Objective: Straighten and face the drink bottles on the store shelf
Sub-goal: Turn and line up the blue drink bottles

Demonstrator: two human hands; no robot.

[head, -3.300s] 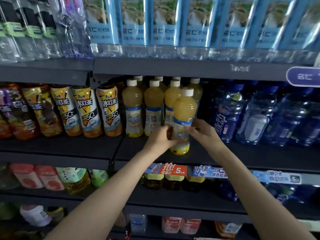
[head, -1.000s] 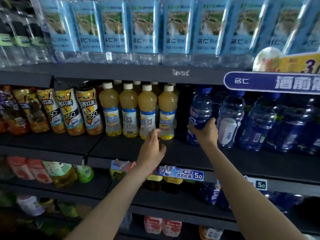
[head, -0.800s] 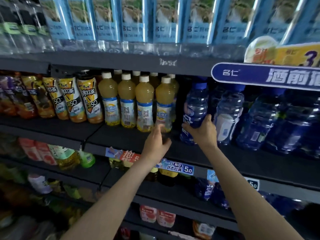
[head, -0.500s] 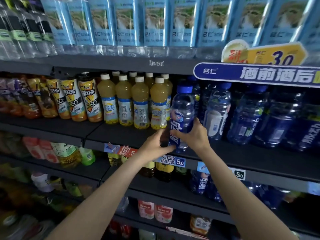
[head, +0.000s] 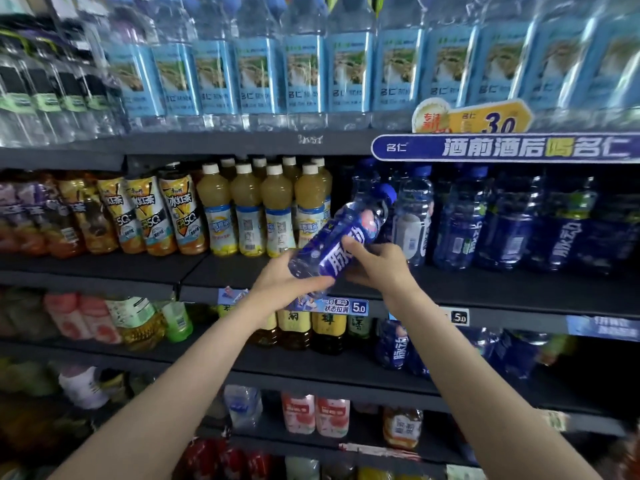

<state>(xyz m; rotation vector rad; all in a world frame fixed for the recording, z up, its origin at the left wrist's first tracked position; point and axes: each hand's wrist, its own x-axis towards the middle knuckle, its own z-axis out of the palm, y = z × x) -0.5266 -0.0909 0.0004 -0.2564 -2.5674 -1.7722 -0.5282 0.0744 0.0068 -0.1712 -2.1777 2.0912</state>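
Setting, head view: dark store shelf (head: 485, 289) with rows of drinks; yellow juice bottles (head: 263, 209) left, blue bottles (head: 485, 223) right.
Task's thing: one blue bottle (head: 341, 237), lifted off the shelf, tilted with its cap up-right, in front of the gap between the rows.
Risk: the tilted bottle could slip, or knock the juice row on return, by my reading.
Left hand (head: 287, 282): fingers curled under the bottle's base.
Right hand (head: 377, 265): wrapped round its labelled middle.
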